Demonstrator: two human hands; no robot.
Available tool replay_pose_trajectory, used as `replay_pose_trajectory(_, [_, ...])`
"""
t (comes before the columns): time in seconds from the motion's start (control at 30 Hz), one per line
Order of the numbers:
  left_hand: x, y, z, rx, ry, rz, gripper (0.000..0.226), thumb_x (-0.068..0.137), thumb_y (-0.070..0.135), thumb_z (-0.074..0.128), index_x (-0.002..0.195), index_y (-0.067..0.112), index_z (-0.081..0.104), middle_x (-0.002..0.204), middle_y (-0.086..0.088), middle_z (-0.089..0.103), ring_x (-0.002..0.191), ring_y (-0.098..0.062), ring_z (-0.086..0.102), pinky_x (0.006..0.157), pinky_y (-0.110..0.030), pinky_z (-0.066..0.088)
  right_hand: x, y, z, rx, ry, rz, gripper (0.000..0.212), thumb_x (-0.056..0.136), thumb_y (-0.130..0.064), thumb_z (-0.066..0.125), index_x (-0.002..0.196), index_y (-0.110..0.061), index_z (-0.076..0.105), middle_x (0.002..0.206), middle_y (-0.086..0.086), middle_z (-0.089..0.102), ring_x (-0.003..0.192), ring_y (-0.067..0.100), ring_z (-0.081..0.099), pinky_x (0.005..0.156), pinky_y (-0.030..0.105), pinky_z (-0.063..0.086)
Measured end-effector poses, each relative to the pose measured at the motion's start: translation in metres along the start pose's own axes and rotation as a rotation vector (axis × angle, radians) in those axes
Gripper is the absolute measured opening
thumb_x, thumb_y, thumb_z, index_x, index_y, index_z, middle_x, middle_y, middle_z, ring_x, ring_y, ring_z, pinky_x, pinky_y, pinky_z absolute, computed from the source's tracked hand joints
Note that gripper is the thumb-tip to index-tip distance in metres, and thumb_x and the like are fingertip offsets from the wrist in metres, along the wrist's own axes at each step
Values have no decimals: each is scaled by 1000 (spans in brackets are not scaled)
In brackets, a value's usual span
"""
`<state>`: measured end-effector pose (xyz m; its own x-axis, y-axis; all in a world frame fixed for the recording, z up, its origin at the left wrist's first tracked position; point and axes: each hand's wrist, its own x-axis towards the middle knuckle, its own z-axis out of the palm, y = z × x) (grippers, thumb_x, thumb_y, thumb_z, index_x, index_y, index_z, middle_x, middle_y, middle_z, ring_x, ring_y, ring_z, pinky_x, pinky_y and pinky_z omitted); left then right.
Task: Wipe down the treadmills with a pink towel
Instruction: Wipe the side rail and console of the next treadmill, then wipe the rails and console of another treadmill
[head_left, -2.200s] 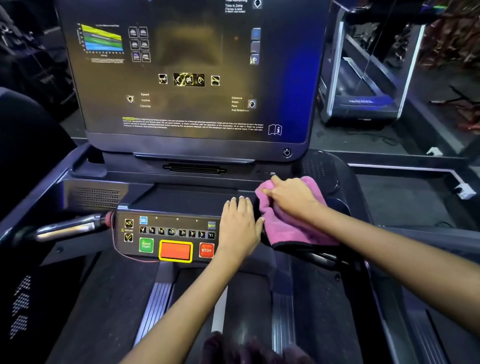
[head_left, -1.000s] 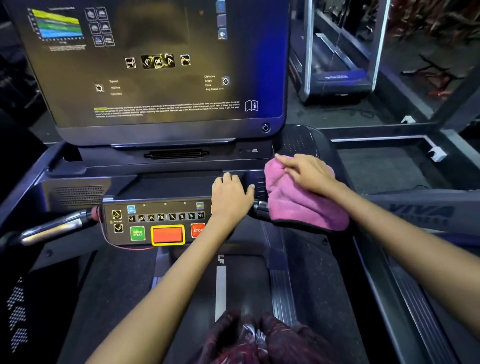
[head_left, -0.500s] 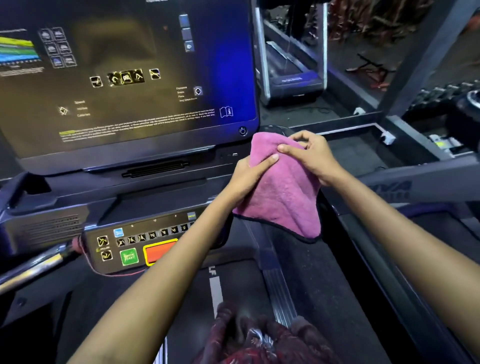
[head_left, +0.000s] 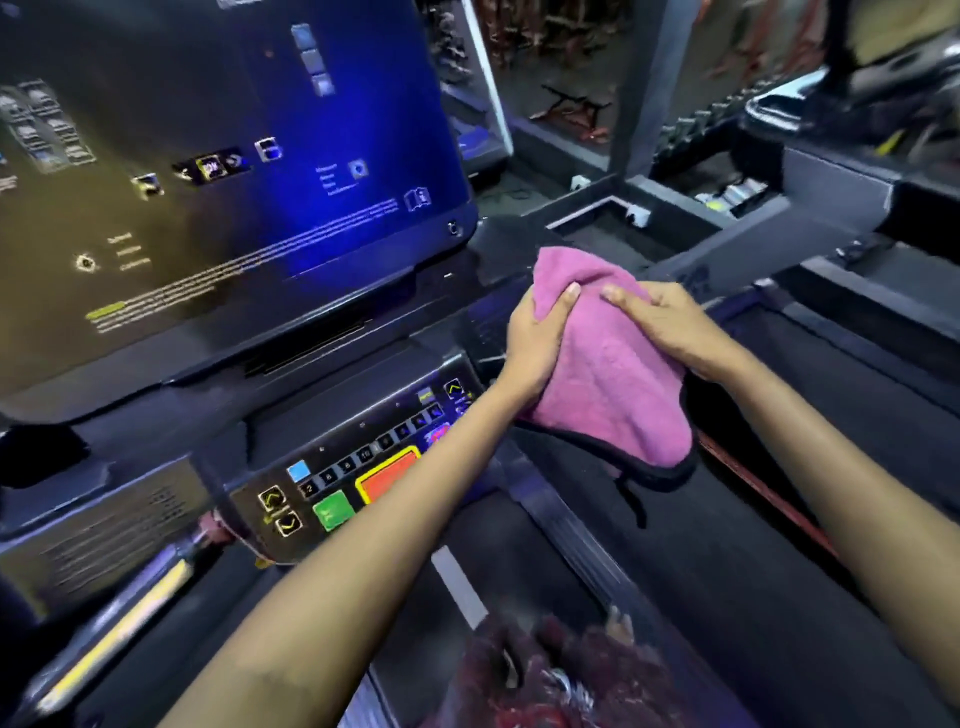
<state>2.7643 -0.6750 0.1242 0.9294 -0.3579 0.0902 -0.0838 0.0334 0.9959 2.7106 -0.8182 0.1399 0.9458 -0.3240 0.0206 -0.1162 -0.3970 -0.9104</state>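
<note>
Pink towel (head_left: 608, 384), black-edged, held up in both my hands over the right end of the treadmill console, its lower corner hanging free above the dark deck. At far left, the big tilted display screen (head_left: 218, 171) shows blurred icons and lines of text, lit blue toward its right side. Below it, the control panel (head_left: 358, 467) carries two arrow keys, a green button (head_left: 332, 512), a yellow-framed orange button (head_left: 389, 475) and a row of small number keys; a shiny handlebar (head_left: 119, 618) runs down toward the lower left corner. My left hand (head_left: 537, 343) grips the towel's left edge, thumb pressed over the front of the cloth and fingers curled behind it. My right hand (head_left: 662, 322) clasps the towel's upper right part from above, fingers bent into the fabric. Between my forearms a white stripe marks the belt (head_left: 457, 582). At far right, another machine's dark frame (head_left: 831, 218) crosses the view, with blurred gym equipment beyond.
</note>
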Motion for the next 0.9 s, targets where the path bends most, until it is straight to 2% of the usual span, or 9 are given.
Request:
replay_pose_trajectory(0.1, [-16, -2, 16, 14, -103, 11, 18, 95, 20, 53, 108, 11, 63, 99, 4, 62, 88, -5, 56, 76, -8, 44, -35, 6, -8, 10, 142, 16, 34, 92, -30, 57, 66, -9, 53, 55, -11, 45, 46, -2, 36, 44, 15, 31])
replay_pose_trajectory(0.17, [-26, -4, 31, 24, -197, 9, 19, 96, 23, 52, 106, 11, 64, 99, 2, 64, 89, -7, 57, 80, -15, 45, -60, 15, -19, 4, 241, 32, 40, 91, -30, 59, 57, -16, 43, 49, -15, 37, 45, -1, 31, 43, 16, 27])
replay_pose_trajectory(0.3, [-55, -8, 68, 22, -398, -23, 20, 96, 27, 51, 102, 15, 65, 96, 2, 66, 87, -6, 59, 77, -14, 47, -115, 34, -45, -33, 377, 108, 42, 88, -35, 62, 58, -13, 41, 57, 0, 33, 52, 8, 29, 47, 24, 24])
replay_pose_trajectory(0.4, [-88, -9, 100, 5, -572, -62, 21, 96, 30, 51, 101, 17, 67, 92, 6, 67, 82, -2, 61, 72, -12, 50, -173, 43, -65, -41, 500, 201, 45, 87, -36, 64, 56, -17, 37, 57, 0, 34, 50, 8, 31, 44, 21, 25])
replay_pose_trajectory(0.47, [-112, -11, 121, 11, -670, -75, 24, 96, 31, 51, 103, 15, 67, 94, 3, 68, 84, -4, 62, 74, -14, 51, -212, 49, -75, 15, 550, 284, 40, 85, -38, 65, 61, -11, 46, 61, 3, 42, 51, 8, 38, 44, 17, 29])
replay_pose_trajectory(0.57, [-164, -11, 152, 4, -875, -114, 27, 96, 34, 51, 107, 15, 66, 102, 0, 69, 91, -8, 63, 79, -19, 51, -285, 56, -87, 150, 631, 415, 38, 82, -36, 68, 82, 1, 65, 76, 5, 59, 66, 12, 54, 56, 20, 42])
replay_pose_trajectory(0.67, [-218, -14, 174, 39, -1128, -267, 37, 91, 45, 54, 116, 18, 63, 108, 1, 68, 98, -11, 64, 82, -20, 51, -360, 62, -90, 302, 686, 475, 21, 82, -26, 69, 94, -8, 69, 92, 5, 70, 81, 14, 65, 75, 26, 52])
replay_pose_trajectory(0.8, [-288, -21, 196, 125, -1486, -424, 53, 79, 54, 65, 117, 17, 64, 115, -5, 67, 111, -19, 61, 97, -32, 45, -449, 71, -81, 417, 757, 510, 22, 85, -17, 64, 106, -10, 65, 105, 8, 68, 94, 18, 63, 90, 33, 48])
replay_pose_trajectory(0.9, [-344, -12, 204, 190, -1536, -327, 32, 85, 40, 64, 109, 18, 64, 105, 1, 68, 97, -12, 63, 82, -21, 48, -515, 74, -69, 457, 902, 543, 22, 83, -17, 67, 104, -11, 67, 107, 9, 67, 97, 18, 62, 92, 34, 47])
